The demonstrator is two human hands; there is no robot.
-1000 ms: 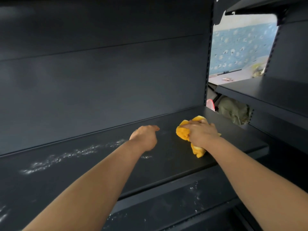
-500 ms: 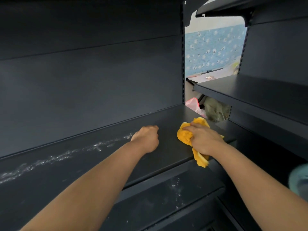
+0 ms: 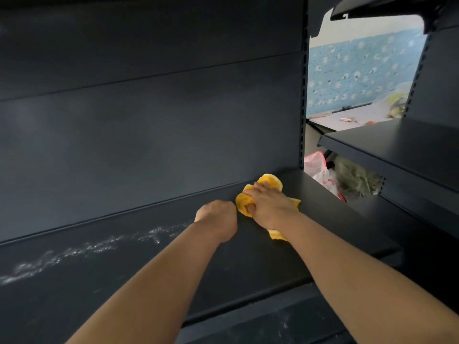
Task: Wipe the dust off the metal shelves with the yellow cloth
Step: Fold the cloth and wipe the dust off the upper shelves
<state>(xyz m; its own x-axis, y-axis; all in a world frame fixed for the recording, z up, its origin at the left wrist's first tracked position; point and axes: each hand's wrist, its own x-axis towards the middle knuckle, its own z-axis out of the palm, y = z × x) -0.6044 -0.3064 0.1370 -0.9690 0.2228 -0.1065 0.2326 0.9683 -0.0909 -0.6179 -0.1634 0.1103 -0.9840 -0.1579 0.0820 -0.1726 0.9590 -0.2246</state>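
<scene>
Presently right hand (image 3: pixel 269 207) grips yellow cloth (image 3: pixel 272 181) on shelf (image 3: pixel 248 264) — left hand (image 3: pixel 218 219) fisted.

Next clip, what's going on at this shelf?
A person is wiping a dark metal shelf. The right hand grips a bunched yellow cloth and presses it onto the shelf's right part. The left hand is curled into a fist beside it, holding nothing. A streak of white dust lies further left, not yet wiped.
</scene>
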